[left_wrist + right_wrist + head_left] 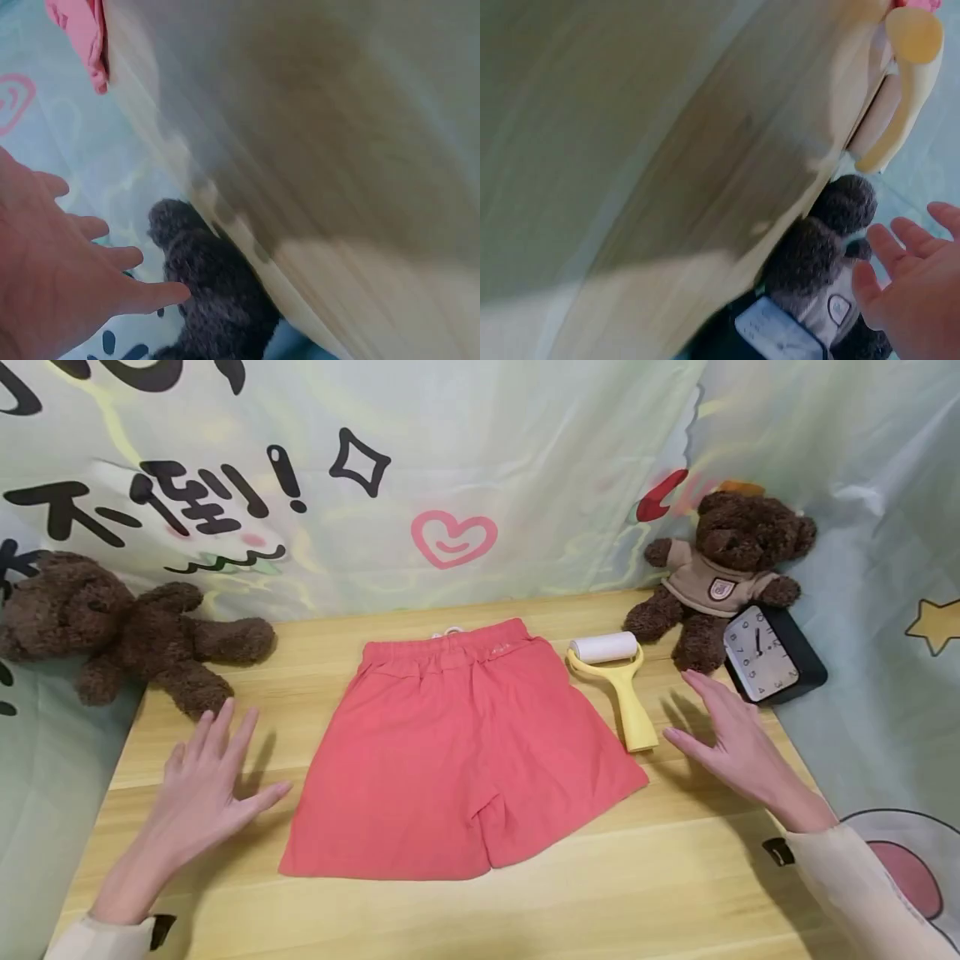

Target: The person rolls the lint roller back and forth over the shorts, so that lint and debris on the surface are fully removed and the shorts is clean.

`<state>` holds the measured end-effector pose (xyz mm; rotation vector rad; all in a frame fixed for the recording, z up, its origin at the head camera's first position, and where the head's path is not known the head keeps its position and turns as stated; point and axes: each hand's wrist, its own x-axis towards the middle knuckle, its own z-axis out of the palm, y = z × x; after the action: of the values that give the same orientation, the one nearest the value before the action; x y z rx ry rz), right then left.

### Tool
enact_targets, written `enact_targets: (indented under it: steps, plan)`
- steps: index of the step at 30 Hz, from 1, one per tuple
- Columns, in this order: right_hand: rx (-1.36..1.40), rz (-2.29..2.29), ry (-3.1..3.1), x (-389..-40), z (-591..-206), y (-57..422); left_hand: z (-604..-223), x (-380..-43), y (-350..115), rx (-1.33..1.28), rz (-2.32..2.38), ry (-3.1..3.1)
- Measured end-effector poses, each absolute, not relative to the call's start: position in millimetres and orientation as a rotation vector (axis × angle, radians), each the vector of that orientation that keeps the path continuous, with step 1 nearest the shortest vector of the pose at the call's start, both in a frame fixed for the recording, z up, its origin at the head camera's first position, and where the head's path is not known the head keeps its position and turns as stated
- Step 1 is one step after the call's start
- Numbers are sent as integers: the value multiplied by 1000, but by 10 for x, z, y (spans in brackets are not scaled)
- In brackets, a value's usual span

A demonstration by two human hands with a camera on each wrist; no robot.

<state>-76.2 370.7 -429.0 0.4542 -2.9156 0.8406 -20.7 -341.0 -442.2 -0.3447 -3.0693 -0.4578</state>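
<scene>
Red shorts [450, 760] lie spread flat on the wooden table [630, 885], waistband toward the back wall. Beside their right edge lies a lint roller [630, 693] with a yellow handle and white roll. My left hand [198, 793] hovers left of the shorts, fingers spread, holding nothing; the left wrist view shows the same hand [75, 277] with fingers extended. On the other side, my right hand [731, 743] is held above the table, right of the roller handle, thumb and fingers apart. The right wrist view shows that hand [922, 292] holding nothing.
A brown teddy bear [142, 635] lies at the back left. Another teddy bear [723, 568] in a beige shirt sits at the back right, with a black square clock [772, 652] leaning by it. Printed cloth [540, 485] hangs behind and along both sides.
</scene>
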Motion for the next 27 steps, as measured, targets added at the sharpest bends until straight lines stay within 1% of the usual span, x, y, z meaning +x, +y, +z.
enact_targets:
  steps: [14, 21, 27]
  plan:
    - [88, 1452, -2900, -796, -4287, 3262, -4534, -797, -2981, -494, -586, -3076]
    - [-157, 1698, -2859, -867, -4357, 3066, -4603, -1027, -2732, -464, -537, -3148]
    - [-212, 1827, -2748, -927, -4431, 2968, -4678, -1121, -2635, -424, -529, -3194]
